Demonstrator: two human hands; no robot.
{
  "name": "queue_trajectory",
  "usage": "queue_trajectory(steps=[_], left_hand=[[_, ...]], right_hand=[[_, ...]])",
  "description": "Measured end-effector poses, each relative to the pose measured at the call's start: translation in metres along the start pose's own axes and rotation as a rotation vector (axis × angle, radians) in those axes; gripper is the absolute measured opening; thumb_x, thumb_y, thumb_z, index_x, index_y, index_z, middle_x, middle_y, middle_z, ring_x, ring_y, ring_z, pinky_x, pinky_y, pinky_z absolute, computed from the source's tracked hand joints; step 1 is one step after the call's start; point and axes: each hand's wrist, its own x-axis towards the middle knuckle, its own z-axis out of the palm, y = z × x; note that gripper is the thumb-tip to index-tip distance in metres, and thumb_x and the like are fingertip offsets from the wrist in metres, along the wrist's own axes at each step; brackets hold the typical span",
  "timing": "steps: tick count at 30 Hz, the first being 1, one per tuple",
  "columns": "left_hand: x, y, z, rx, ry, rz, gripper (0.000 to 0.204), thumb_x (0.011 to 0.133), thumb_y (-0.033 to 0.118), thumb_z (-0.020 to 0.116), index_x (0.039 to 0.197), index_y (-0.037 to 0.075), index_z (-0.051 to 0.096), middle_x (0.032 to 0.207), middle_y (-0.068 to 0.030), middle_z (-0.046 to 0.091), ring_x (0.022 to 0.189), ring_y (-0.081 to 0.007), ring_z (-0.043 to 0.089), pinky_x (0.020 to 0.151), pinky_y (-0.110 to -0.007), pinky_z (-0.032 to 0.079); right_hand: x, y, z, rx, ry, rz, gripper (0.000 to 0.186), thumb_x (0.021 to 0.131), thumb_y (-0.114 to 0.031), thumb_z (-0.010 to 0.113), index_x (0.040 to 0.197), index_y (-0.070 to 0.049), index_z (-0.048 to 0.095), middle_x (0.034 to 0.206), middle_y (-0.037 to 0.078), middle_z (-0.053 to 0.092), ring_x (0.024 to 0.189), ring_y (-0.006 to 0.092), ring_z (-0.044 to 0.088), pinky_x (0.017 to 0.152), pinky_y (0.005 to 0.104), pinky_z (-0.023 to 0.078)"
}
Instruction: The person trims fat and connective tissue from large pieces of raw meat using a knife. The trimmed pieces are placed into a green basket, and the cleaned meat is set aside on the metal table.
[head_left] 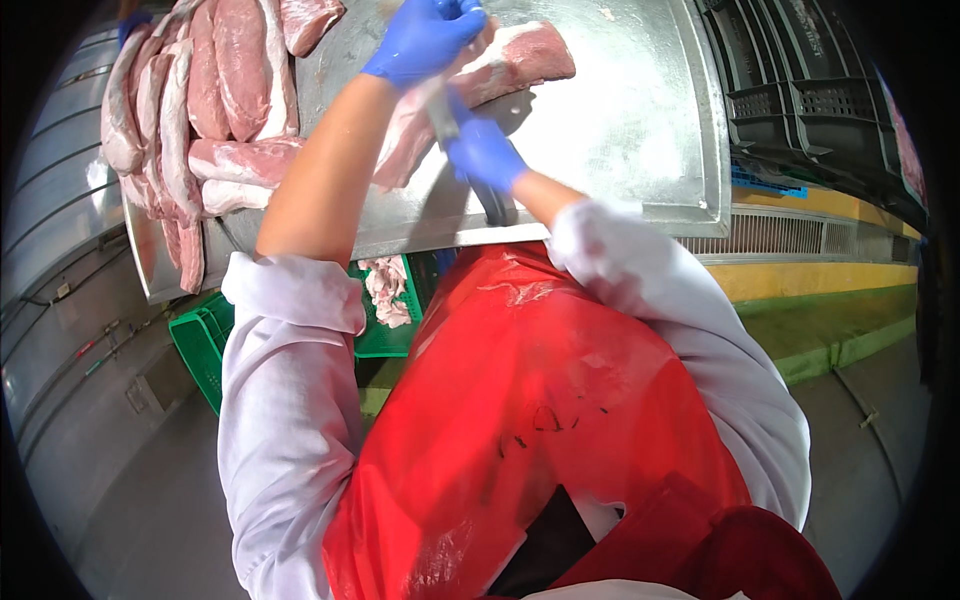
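A long piece of pork loin (525, 58) lies slantwise on the metal work table (625, 130), pink with pale fat along it. My left hand (425, 42), in a blue glove, is over the loin's far side, its fingers curled closed near the top edge of view. Whatever they pinch is too small to make out. In my right hand (485, 152), also gloved in blue, is a knife (441, 112). Its blade is smeared by motion and lies over the loin, pointing up and left. The dark handle end sticks out below my fist.
Several pork loins (240, 65) are piled at the table's left, some hanging over the edge. Under the front edge, a green crate (385, 343) holds pale trimmings (388, 290). Another green crate (205, 340) is beside it. Black crates (830, 110) are stacked at the right.
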Motion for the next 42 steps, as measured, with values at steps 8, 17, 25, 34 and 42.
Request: queue_trajectory(steps=[8, 17, 25, 34, 42], left_hand=[[-0.04, 0.046, -0.02, 0.063, 0.099, 0.094, 0.016, 0.094, 0.01, 0.058, 0.078, 0.005, 0.06, 0.07, -0.004, 0.064, 0.061, -0.0097, 0.058, 0.057, -0.024, 0.047], [-0.082, 0.066, -0.046, -0.245, 0.034, 0.326, 0.01, 0.094, 0.008, 0.06, 0.085, 0.004, 0.058, 0.075, -0.0034, 0.063, 0.065, -0.0092, 0.058, 0.06, -0.022, 0.048], [-0.159, 0.117, -0.093, -0.271, 0.198, 0.594, 0.008, 0.094, 0.01, 0.064, 0.094, 0.002, 0.063, 0.08, -0.0042, 0.064, 0.07, -0.0091, 0.061, 0.065, -0.02, 0.05], [-0.441, 0.127, -0.211, -0.055, 0.752, 0.568, 0.02, 0.086, 0.015, 0.063, 0.09, 0.0, 0.05, 0.088, -0.0091, 0.045, 0.085, -0.0221, 0.045, 0.079, -0.037, 0.04], [-0.547, 0.017, -0.18, 0.151, 0.757, -0.118, 0.01, 0.088, 0.0, 0.062, 0.083, 0.004, 0.053, 0.085, -0.0064, 0.055, 0.084, -0.0161, 0.056, 0.08, -0.031, 0.046]], right_hand=[[-0.03, 0.023, 0.058, -0.079, 0.07, -0.13, 0.08, 0.088, -0.013, 0.05, 0.156, -0.003, 0.01, 0.108, 0.04, 0.06, 0.1, 0.048, 0.063, 0.087, 0.0501, 0.051], [-0.021, 0.067, 0.142, -0.372, 0.177, -0.286, 0.072, 0.091, -0.013, 0.049, 0.156, -0.009, 0.019, 0.099, 0.031, 0.065, 0.083, 0.0404, 0.068, 0.077, 0.0489, 0.053], [0.019, 0.034, 0.156, -0.471, 0.076, -0.217, 0.072, 0.089, -0.017, 0.052, 0.153, -0.004, 0.021, 0.111, 0.035, 0.06, 0.092, 0.0459, 0.065, 0.08, 0.0558, 0.052], [-0.013, 0.002, 0.077, -0.302, 0.186, 0.125, 0.057, 0.095, -0.036, 0.052, 0.148, -0.02, 0.041, 0.078, 0.016, 0.07, 0.07, 0.0254, 0.07, 0.069, 0.0399, 0.057], [0.075, 0.063, -0.104, -0.542, 0.809, 0.034, 0.069, 0.089, -0.02, 0.053, 0.152, -0.008, 0.029, 0.098, 0.029, 0.068, 0.091, 0.0448, 0.068, 0.078, 0.0472, 0.055]])
